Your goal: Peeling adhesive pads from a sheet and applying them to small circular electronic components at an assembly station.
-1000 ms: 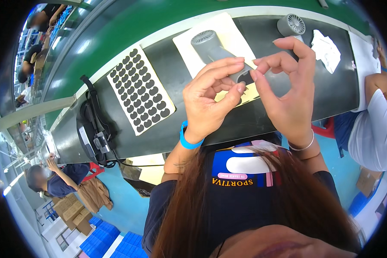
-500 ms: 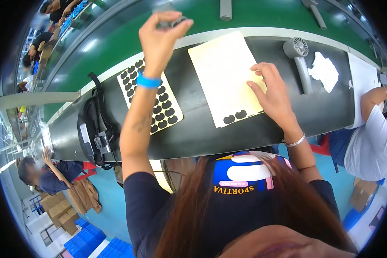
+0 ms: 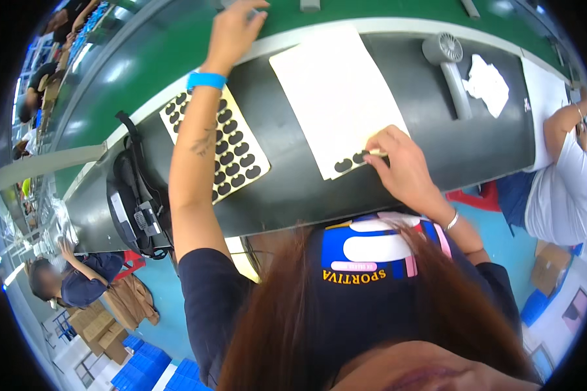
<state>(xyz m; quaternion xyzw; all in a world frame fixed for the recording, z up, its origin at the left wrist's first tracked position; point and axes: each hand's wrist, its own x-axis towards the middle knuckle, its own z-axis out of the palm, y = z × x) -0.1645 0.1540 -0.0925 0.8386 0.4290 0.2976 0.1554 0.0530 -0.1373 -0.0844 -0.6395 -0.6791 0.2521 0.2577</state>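
My left hand [image 3: 233,31] reaches over the far green belt, fingers closed on a grey part [image 3: 262,9] that is mostly hidden and cut off by the top of the view. My right hand [image 3: 398,163] is at the near right corner of a pale yellow sticker sheet [image 3: 339,91], thumb and forefinger pinched at a black rounded sticker [image 3: 359,158] in the bottom row. Another black sticker [image 3: 342,165] lies to its left. Beneath my left forearm is a second sheet [image 3: 262,159] with many black stickers in rows.
A grey handheld fan [image 3: 451,75] and a crumpled white tissue [image 3: 486,86] lie on the right of the black table [image 3: 287,189]. A black bag [image 3: 134,195] rests on the left. Grey parts ride on the green belt [image 3: 365,12]. Co-workers sit at both sides.
My left hand has moved farther away, toward the top edge, with the grey part. My right hand has come down from above the sheet to its near corner, its fingers closing at a sticker.
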